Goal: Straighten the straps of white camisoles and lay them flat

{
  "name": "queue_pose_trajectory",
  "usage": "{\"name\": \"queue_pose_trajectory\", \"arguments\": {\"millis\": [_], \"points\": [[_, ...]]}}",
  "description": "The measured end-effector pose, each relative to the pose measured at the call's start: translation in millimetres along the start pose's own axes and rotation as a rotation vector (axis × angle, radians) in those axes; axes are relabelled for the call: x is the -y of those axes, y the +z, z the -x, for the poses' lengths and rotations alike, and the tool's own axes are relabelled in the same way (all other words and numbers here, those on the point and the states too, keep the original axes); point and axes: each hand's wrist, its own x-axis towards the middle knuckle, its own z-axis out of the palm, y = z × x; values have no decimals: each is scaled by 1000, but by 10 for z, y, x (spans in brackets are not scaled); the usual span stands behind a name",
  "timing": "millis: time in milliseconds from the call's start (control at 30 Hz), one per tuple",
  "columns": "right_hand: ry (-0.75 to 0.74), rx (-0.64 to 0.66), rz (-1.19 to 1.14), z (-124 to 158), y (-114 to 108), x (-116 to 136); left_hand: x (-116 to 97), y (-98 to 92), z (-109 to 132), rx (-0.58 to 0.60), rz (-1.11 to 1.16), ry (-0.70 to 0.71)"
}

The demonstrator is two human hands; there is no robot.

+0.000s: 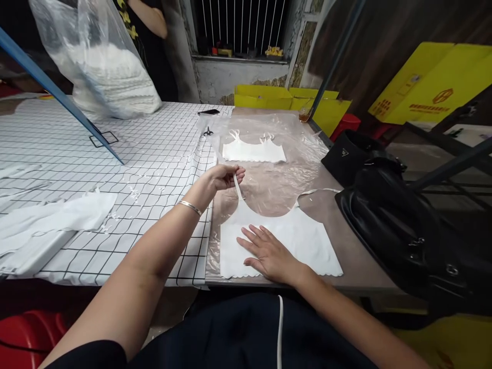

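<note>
A white camisole-style crop top lies flat at the table's near edge, its scalloped hem toward me. My left hand pinches its left shoulder strap and holds it stretched away from the body of the top. The right strap runs loose across the table toward the black bag. My right hand rests flat on the fabric, fingers spread. Farther back lies a second white top, with its straps bunched in loops at both upper corners. Small black scissors lie to the left of it.
Black bags crowd the right edge. White garments are piled at left on the checked cloth. A blue post slants down there. At the back are a plastic sack, a phone and a person's arm.
</note>
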Motion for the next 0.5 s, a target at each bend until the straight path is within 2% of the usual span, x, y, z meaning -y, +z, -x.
{"name": "queue_pose_trajectory", "arguments": {"millis": [200, 300, 400, 500], "points": [[37, 64, -73, -15, -45, 33, -634, 166, -28, -49, -50, 171], [53, 92, -135, -9, -68, 56, -838, 230, 43, -28, -102, 330], [60, 85, -253, -8, -81, 38, -818, 266, 212, 50, -304, 611], [92, -35, -580, -39, -190, -55, -527, 273, 434, 188, -718, 934]]}}
